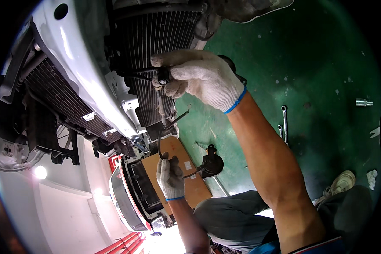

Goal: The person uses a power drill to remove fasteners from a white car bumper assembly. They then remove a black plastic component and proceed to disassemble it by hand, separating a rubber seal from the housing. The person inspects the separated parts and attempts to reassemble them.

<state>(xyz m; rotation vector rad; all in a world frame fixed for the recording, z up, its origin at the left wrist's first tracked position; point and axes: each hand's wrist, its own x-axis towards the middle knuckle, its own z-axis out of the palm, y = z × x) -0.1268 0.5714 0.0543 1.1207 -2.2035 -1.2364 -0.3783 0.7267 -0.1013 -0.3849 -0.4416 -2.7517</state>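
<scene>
In right hand (207, 78) (gloved), black connector (163, 77)

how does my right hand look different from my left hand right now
The right hand looks larger in the picture; the left hand looks smaller and sits lower.
The right hand's fingers point toward the picture's left; the left hand's point upward.
The right hand pinches a black connector; the left hand grips a dark cable.
Both wear white knit gloves with blue edging.
</scene>
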